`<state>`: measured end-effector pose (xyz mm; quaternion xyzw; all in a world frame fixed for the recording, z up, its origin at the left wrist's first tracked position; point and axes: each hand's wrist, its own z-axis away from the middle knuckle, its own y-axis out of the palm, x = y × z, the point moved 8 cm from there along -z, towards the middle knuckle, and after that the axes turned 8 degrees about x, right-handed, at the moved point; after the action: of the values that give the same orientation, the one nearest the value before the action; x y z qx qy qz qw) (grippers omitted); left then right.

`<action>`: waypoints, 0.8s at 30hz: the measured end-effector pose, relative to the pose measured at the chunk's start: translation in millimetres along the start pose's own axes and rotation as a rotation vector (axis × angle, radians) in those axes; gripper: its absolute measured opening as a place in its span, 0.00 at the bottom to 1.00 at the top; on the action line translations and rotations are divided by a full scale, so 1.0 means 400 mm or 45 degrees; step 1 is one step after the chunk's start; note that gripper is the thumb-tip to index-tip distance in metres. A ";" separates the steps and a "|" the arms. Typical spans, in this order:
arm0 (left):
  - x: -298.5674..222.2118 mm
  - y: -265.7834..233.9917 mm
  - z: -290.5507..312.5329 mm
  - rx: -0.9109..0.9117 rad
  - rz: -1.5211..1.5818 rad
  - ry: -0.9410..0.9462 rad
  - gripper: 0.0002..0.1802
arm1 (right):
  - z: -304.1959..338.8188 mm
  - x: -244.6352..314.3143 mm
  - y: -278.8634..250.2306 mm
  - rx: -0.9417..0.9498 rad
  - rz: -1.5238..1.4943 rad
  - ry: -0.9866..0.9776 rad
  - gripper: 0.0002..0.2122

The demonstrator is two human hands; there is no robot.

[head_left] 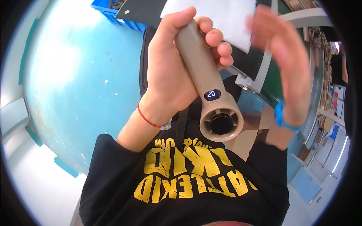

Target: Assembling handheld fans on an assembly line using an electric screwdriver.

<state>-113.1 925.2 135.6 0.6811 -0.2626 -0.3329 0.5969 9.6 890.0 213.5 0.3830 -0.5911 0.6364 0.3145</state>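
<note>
My left hand [171, 56] is wrapped round the handle of a tan handheld fan [196, 62], with the fingertips curled over its right side. The fan's round head points down toward my chest, and its black hub and vanes face up. A small display [212, 95] glows white on the neck just above the head. To the right, my right hand [283, 52] is raised beside the fan and apart from it. Motion smears this hand, but its fingers look stretched out and nothing shows in them.
A white padded sheet [220, 17] lies on a dark surface at the far side. Near it is a grey metal bracket [250, 83] on a frame. A blue crate [113, 13] stands at the far left, above the light blue floor [75, 83]. Cardboard [250, 137] shows below right.
</note>
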 end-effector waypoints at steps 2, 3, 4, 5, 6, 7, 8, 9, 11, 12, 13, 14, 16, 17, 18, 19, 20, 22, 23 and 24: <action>0.015 0.017 -0.037 0.155 0.213 -0.030 0.15 | 0.071 -0.048 0.068 0.163 -0.340 0.175 0.43; 0.030 0.017 -0.063 0.154 0.220 -0.072 0.15 | 0.103 -0.076 0.083 0.134 -0.575 0.367 0.51; 0.036 0.019 -0.106 0.163 0.211 -0.026 0.15 | 0.125 -0.107 0.091 0.031 -0.882 0.412 0.54; 0.043 0.022 -0.148 0.172 0.201 0.019 0.15 | 0.136 -0.135 0.088 -0.004 -0.929 0.347 0.51; 0.065 0.033 -0.185 0.178 0.202 -0.026 0.15 | 0.142 -0.153 0.076 -0.051 -0.976 0.283 0.48; 0.078 0.012 -0.217 -0.026 0.117 0.020 0.15 | 0.146 -0.169 0.054 -0.113 -0.986 0.294 0.48; 0.085 -0.011 -0.242 -0.225 0.020 0.066 0.16 | 0.153 -0.187 0.025 -0.212 -0.955 0.319 0.49; 0.114 -0.013 -0.276 -0.150 0.061 -0.017 0.16 | 0.163 -0.201 -0.009 -0.320 -0.911 0.344 0.50; 0.173 0.005 -0.344 -0.196 -0.050 -0.153 0.18 | 0.179 -0.221 -0.083 -0.466 -0.929 0.395 0.51; 0.185 0.014 -0.356 -0.263 -0.183 -0.204 0.20 | 0.181 -0.220 -0.102 -0.491 -1.007 0.406 0.51; 0.211 0.031 -0.381 -0.162 -0.215 -0.291 0.18 | 0.191 -0.222 -0.134 -0.574 -1.005 0.397 0.51; 0.239 0.057 -0.400 -0.125 -0.227 -0.363 0.18 | 0.206 -0.232 -0.152 -0.662 -1.159 0.397 0.50; 0.374 -0.065 -0.237 -0.193 -0.392 -0.382 0.15 | 0.411 -0.343 -0.019 -0.803 -1.328 0.441 0.49; 0.397 -0.066 -0.231 -0.099 -0.445 -0.437 0.15 | 0.431 -0.352 -0.019 -0.791 -1.480 0.329 0.47; 0.430 -0.051 -0.235 -0.065 -0.446 -0.472 0.15 | 0.450 -0.349 -0.040 -0.753 -1.612 0.204 0.45; 0.442 -0.046 -0.227 -0.002 -0.509 -0.494 0.16 | 0.470 -0.355 -0.031 -0.854 -1.631 0.266 0.47; 0.450 -0.047 -0.218 0.057 -0.568 -0.510 0.18 | 0.491 -0.357 -0.024 -0.909 -1.629 0.256 0.47; 0.460 -0.044 -0.206 0.131 -0.589 -0.582 0.19 | 0.511 -0.355 -0.022 -0.989 -1.639 0.215 0.47; 0.466 -0.044 -0.204 0.164 -0.625 -0.603 0.19 | 0.518 -0.358 -0.017 -1.014 -1.637 0.209 0.47; 0.473 -0.039 -0.204 0.193 -0.659 -0.607 0.19 | 0.524 -0.359 -0.022 -1.024 -1.654 0.176 0.47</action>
<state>70.0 836.8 99.1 0.6706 -0.2371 -0.6022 0.3627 114.3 690.2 96.2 0.4689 -0.4124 0.0825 0.7767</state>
